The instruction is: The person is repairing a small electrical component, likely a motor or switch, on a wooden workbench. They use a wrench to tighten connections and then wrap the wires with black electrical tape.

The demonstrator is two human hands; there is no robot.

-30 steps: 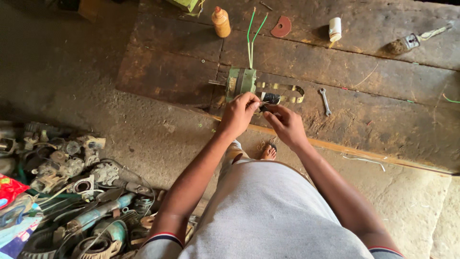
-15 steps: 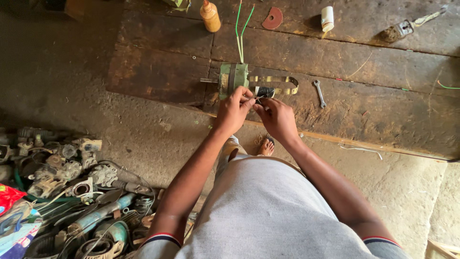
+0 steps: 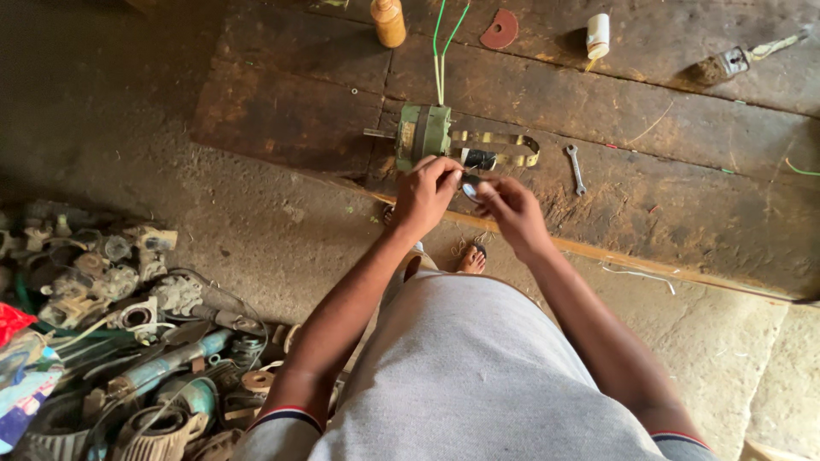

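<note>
— Scrap first, far out to the left of the green motor (image 3: 424,131): a heap of old motor parts and housings (image 3: 111,341) on the concrete floor (image 3: 256,222), well apart from the wooden platform (image 3: 282,94).

— And the motor itself?

— It lies on its side near the platform's front edge, shaft pointing left, green wires (image 3: 444,43) running up and away from it. An orange bottle (image 3: 389,21) stands beyond it, up and a little left.

— What are the hands at?

— Both hover just in front of the motor. The left hand (image 3: 423,196) has its fingers curled together, tips pinched onto a small dark round piece (image 3: 469,186). The right hand (image 3: 512,209) meets it from the other side, thumb and forefinger nipping the same piece, the other fingers loosely bent.

— Is the piece touching the motor?

— I cannot tell; it sits just below the black part (image 3: 478,159) at the motor's right end.

— Further right?

— A bent metal strap (image 3: 508,141) beside the motor, then a small spanner (image 3: 576,166). Beyond, a reddish half disc (image 3: 500,30), a white tube (image 3: 598,34), and a brush-like tool (image 3: 726,64) furthest right.
</note>
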